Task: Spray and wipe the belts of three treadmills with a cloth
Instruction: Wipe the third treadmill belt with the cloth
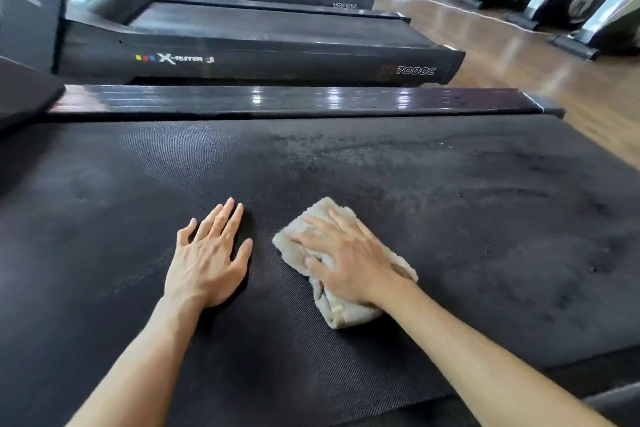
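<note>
Plainly, right hand (349, 258) presses the cloth (341, 308) flat-fingered on the belt (485, 218), left hand (207, 253) splayed beside the cloth — bunched, it could skip the grey smear beyond.

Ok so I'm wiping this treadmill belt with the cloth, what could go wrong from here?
The left hand rests flat on the belt; if you lean on it the belt could shift and the hand slip. The right hand presses a bunched cloth, so it may skip the dusty streaks near the far rail. Damp-looking patches may stay slippery.
</note>
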A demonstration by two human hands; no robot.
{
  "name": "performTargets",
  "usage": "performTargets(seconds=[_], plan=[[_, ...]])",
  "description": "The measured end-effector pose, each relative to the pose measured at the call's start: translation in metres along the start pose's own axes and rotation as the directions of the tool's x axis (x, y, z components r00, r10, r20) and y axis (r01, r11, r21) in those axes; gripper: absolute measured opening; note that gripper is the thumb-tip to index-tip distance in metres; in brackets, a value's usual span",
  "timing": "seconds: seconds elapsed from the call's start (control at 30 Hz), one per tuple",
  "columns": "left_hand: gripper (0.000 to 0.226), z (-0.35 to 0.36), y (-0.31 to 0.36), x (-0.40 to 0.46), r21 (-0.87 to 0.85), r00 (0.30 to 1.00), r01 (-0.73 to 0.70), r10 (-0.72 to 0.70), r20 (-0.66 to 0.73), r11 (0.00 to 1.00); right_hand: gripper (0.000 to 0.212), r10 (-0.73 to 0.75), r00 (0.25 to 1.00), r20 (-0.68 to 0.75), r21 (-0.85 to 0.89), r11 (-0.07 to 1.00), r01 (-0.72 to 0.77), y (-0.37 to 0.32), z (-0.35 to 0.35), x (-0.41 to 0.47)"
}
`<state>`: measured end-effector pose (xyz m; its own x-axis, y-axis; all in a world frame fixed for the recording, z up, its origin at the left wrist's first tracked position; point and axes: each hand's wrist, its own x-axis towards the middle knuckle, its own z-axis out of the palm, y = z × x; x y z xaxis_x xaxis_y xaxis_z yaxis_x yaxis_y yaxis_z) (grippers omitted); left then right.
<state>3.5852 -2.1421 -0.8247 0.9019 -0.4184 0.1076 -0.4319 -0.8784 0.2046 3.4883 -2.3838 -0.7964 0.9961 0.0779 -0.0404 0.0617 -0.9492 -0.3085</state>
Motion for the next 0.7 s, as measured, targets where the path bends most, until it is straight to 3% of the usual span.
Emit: performTargets(seconds=[0.1, 0.23, 0.3, 0.47, 0.57, 0.7], plan=[[0.083, 0.0, 0.002, 0.0, -0.001, 1.0, 0.001, -0.001, -0.007, 1.0, 0.061, 0.125, 0.992, -0.023, -0.019, 0.992, -0.126, 0.044, -0.008, -0.025], [0.083, -0.001, 0.002, 0.0, 0.016, 1.0, 0.008, -0.008, -0.006, 1.0, 0.047, 0.286, 0.951, -0.116, -0.05, 0.955, -0.294, 0.049, -0.016, 0.036], [0.082, -0.001, 0.0, 0.0, 0.014, 1.0, 0.005, -0.005, 0.001, 1.0, 0.044, 0.268, 0.958, -0.096, -0.032, 0.962, -0.272, 0.025, -0.012, 0.059], [0.081, 0.001, -0.001, 0.001, 0.015, 1.0, -0.006, 0.006, -0.002, 1.0, 0.052, 0.0, 0.999, -0.04, -0.01, 1.0, 0.0, 0.011, 0.005, 0.005], [0.081, 0.0, -0.001, 0.001, 0.022, 1.0, -0.004, 0.004, -0.008, 1.0, 0.05, 0.076, 0.99, -0.118, -0.015, 0.997, -0.078, 0.045, -0.007, -0.022], [0.08, 0.0, -0.001, 0.0, 0.026, 1.0, 0.001, 0.0, -0.005, 1.0, 0.047, 0.265, 0.951, -0.163, -0.032, 0.961, -0.273, 0.054, -0.016, 0.048]])
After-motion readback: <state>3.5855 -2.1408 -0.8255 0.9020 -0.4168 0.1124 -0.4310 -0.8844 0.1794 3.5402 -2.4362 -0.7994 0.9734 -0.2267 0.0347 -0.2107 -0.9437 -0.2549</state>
